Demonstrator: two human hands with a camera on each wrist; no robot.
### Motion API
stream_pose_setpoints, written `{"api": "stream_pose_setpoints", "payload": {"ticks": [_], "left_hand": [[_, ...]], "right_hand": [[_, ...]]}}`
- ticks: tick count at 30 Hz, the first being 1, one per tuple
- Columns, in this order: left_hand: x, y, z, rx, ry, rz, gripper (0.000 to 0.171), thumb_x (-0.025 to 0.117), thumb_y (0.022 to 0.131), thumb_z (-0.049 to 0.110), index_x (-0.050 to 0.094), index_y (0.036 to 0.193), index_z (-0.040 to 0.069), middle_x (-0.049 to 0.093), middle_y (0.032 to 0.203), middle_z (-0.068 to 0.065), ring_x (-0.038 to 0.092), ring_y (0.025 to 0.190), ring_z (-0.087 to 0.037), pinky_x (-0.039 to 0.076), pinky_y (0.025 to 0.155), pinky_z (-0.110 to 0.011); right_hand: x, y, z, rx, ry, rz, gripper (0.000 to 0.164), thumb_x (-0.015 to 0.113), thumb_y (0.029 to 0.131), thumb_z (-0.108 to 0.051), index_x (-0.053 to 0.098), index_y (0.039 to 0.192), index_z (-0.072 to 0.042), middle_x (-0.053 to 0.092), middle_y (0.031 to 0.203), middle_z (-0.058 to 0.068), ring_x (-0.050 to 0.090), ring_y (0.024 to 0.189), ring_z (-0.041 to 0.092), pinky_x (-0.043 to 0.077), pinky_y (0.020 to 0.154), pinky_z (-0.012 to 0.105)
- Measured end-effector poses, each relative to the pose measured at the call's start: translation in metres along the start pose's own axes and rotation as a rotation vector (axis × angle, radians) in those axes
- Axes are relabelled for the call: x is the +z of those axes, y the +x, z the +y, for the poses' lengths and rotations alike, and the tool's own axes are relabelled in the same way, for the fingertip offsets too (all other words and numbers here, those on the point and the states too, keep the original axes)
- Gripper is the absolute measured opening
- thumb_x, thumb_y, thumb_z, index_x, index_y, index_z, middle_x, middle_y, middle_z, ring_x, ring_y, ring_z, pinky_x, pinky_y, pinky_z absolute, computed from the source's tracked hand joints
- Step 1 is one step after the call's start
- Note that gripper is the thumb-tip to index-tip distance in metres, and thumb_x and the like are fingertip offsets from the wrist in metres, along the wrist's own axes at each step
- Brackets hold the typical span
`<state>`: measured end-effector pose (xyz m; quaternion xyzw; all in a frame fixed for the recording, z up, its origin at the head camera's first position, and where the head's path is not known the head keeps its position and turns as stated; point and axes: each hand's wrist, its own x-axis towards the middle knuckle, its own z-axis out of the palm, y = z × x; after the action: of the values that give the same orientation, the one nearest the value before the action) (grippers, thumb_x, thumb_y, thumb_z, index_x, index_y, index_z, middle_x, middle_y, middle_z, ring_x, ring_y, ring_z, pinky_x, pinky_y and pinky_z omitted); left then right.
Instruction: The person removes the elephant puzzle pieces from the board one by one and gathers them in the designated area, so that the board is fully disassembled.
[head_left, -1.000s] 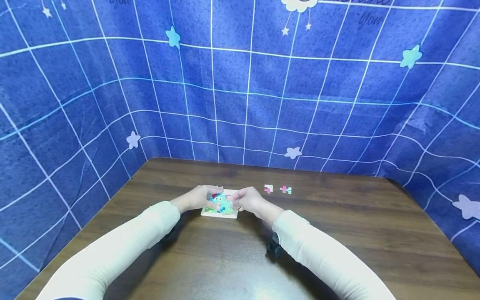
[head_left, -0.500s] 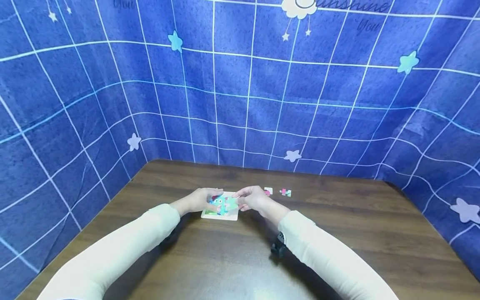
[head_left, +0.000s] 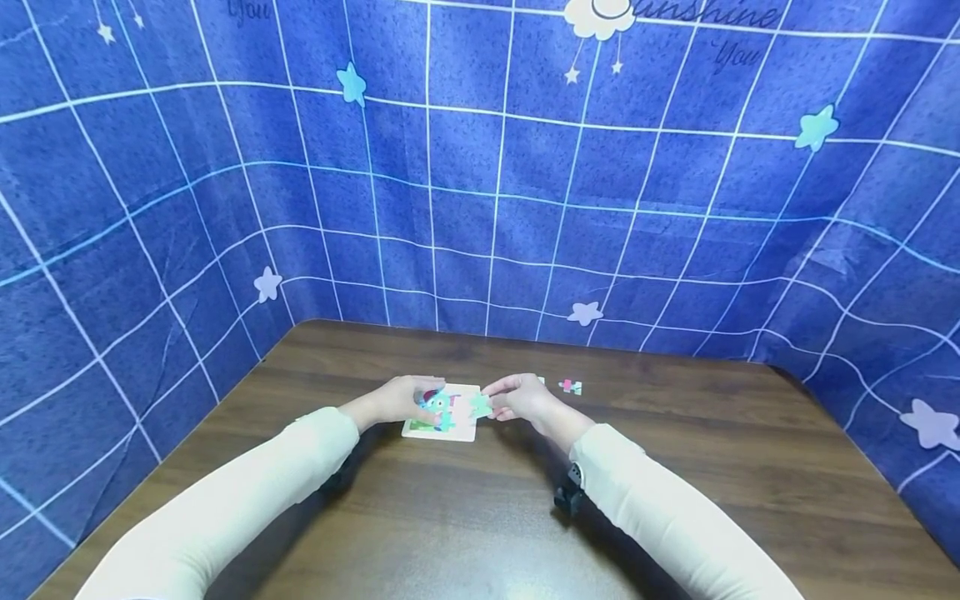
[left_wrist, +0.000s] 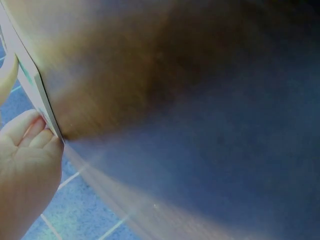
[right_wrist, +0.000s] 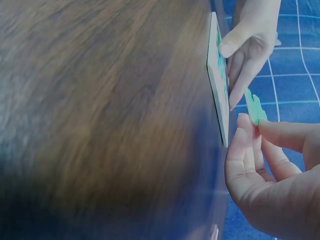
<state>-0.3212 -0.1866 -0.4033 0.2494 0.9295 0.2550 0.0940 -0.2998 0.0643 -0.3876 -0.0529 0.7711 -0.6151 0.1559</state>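
A white-framed jigsaw puzzle board (head_left: 461,435), with a blue cartoon animal on a light ground, lies flat on the table. My left hand (head_left: 401,400) rests on its left side. In the right wrist view, the left thumb (right_wrist: 233,42) lies on the board's face and the other fingers extend across it. My right hand (head_left: 531,402), just right of the board, pinches a green puzzle piece (right_wrist: 255,108) between thumb and fingertips. That piece (head_left: 481,406) is lifted above the board's right edge. Pale bare ground shows on the board's right part.
A pink and teal puzzle piece (head_left: 571,387) lies on the brown table (head_left: 675,433) to the right. Another piece (head_left: 541,380) is mostly hidden behind the right hand. A blue gridded curtain (head_left: 465,167) rises behind the table. A black wrist device (head_left: 570,492) hangs under the right sleeve.
My right hand has lifted the green piece off the board and moved right with it, baring pale ground. It now covers most of one loose piece. The left hand stays on the board.
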Motion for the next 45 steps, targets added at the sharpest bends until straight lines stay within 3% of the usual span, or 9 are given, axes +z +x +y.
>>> {"api": "stream_pose_setpoints", "payload": {"ticks": [7, 16, 22, 31, 38, 45], "left_hand": [[-0.002, -0.001, 0.001, -0.003, 0.009, 0.000, 0.073, 0.075, 0.084, 0.033, 0.045, 0.144, 0.004, 0.041, 0.152, -0.013, 0.031, 0.143, -0.038, 0.026, 0.116, -0.055], [-0.002, -0.002, -0.003, -0.015, 0.020, 0.076, 0.072, 0.075, 0.084, 0.032, 0.046, 0.141, -0.002, 0.043, 0.149, -0.018, 0.033, 0.141, -0.039, 0.026, 0.117, -0.053], [0.000, 0.000, -0.008, -0.024, 0.048, 0.121, 0.072, 0.077, 0.083, 0.032, 0.049, 0.138, -0.004, 0.049, 0.145, -0.018, 0.042, 0.136, -0.038, 0.033, 0.114, -0.049], [0.000, 0.002, -0.008, -0.004, 0.049, 0.134, 0.068, 0.079, 0.080, 0.029, 0.054, 0.134, -0.005, 0.052, 0.141, -0.018, 0.049, 0.131, -0.037, 0.040, 0.109, -0.046], [-0.007, 0.002, -0.007, -0.023, 0.028, 0.104, 0.068, 0.078, 0.081, 0.029, 0.053, 0.135, -0.003, 0.050, 0.144, -0.017, 0.047, 0.133, -0.037, 0.039, 0.110, -0.047], [-0.001, 0.002, -0.003, -0.041, 0.035, 0.160, 0.062, 0.079, 0.080, 0.027, 0.058, 0.130, -0.004, 0.055, 0.139, -0.017, 0.052, 0.128, -0.036, 0.042, 0.108, -0.046]], "right_hand": [[-0.005, 0.001, 0.007, 0.008, 0.010, 0.023, 0.024, 0.062, 0.087, 0.007, 0.066, 0.111, 0.009, 0.070, 0.086, 0.014, 0.066, 0.065, 0.014, 0.060, 0.072, 0.030], [-0.012, 0.004, 0.011, 0.020, 0.016, 0.045, 0.024, 0.063, 0.086, 0.007, 0.067, 0.109, 0.008, 0.071, 0.084, 0.012, 0.068, 0.065, 0.014, 0.059, 0.068, 0.027], [-0.017, 0.003, 0.013, 0.027, 0.028, 0.052, 0.025, 0.063, 0.086, 0.007, 0.066, 0.111, 0.008, 0.073, 0.086, 0.014, 0.068, 0.065, 0.013, 0.059, 0.068, 0.026], [-0.023, 0.004, 0.018, 0.034, 0.048, 0.045, 0.028, 0.060, 0.088, 0.007, 0.064, 0.116, 0.008, 0.073, 0.087, 0.013, 0.067, 0.065, 0.011, 0.057, 0.065, 0.021], [-0.028, 0.004, 0.018, 0.036, 0.054, 0.036, 0.030, 0.060, 0.088, 0.007, 0.062, 0.118, 0.010, 0.070, 0.085, 0.010, 0.066, 0.065, 0.012, 0.057, 0.066, 0.023], [-0.031, 0.003, 0.016, 0.041, 0.067, 0.040, 0.031, 0.060, 0.089, 0.006, 0.061, 0.120, 0.010, 0.072, 0.085, 0.009, 0.067, 0.066, 0.011, 0.057, 0.066, 0.022]]}}
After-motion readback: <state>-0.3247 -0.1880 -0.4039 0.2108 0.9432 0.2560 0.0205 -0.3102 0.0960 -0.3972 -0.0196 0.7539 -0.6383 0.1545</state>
